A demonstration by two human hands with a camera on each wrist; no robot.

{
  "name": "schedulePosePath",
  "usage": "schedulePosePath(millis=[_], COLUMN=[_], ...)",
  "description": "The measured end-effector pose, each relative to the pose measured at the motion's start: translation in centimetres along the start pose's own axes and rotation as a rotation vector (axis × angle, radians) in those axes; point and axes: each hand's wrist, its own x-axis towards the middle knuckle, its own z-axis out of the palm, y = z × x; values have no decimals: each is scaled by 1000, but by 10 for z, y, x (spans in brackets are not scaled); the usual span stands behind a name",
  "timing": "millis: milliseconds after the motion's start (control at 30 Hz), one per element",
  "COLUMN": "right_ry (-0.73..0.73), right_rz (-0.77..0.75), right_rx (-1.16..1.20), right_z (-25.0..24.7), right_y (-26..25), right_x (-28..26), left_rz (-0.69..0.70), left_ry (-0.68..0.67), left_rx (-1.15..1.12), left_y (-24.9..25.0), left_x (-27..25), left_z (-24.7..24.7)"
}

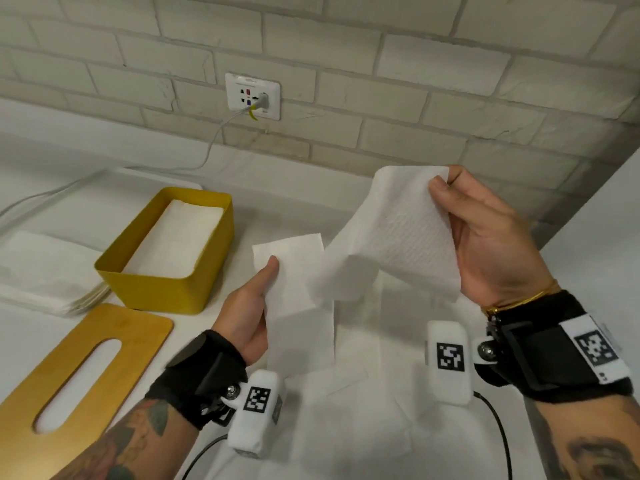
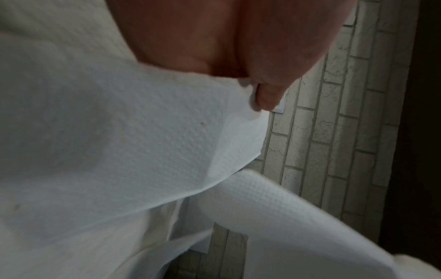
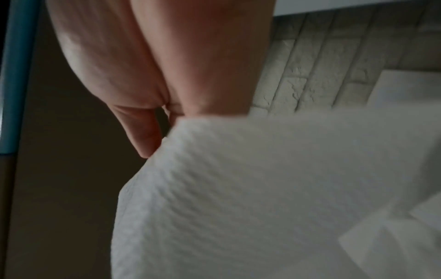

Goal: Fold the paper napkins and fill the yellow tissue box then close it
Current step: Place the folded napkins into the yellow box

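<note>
I hold one white paper napkin (image 1: 381, 237) in the air between both hands. My left hand (image 1: 256, 303) pinches its narrow left end; my right hand (image 1: 485, 237) pinches its raised upper right corner. The left wrist view shows my thumb on the napkin (image 2: 119, 141), and the right wrist view shows fingers gripping the napkin (image 3: 262, 188). The open yellow tissue box (image 1: 156, 289) stands to the left with folded napkins (image 1: 180, 237) inside. Its wooden lid (image 1: 131, 327) with a slot lies flat in front of it.
A stack of unfolded napkins (image 1: 45, 271) lies at far left beside the box. More napkins (image 1: 363, 410) are spread on the white table under my hands. A wall socket (image 1: 252, 95) with a white cable is on the brick wall behind.
</note>
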Motion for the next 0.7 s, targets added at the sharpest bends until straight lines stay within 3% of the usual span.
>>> schedulePosePath(millis=[133,267,400,467,500,533,700], right_ry=[32,135,252,293,310,324,390], right_rz=[37,143,250,277,290,302,412], right_rx=[46,-103,-340,-466,-513,-551,-557], right_z=[-1,-22,-44,-49,-49,-50,-48], right_y=[18,51,85,98,102,108,117], right_x=[5,5,-4,-8,-10,-12,-30], left_rz=[-69,1,-87,32,9,-179,-224], left_ry=[-53,-111,-351,-425,-446,-466,-204], left_rx=[-33,24,-110,-88,-42,-95,-141], left_y=[-3,0,-24,-23,-24,-30,-43], left_x=[-5,-38,-9,-14,-12,-9,8], left_z=[6,28,6,5,9,13,-7])
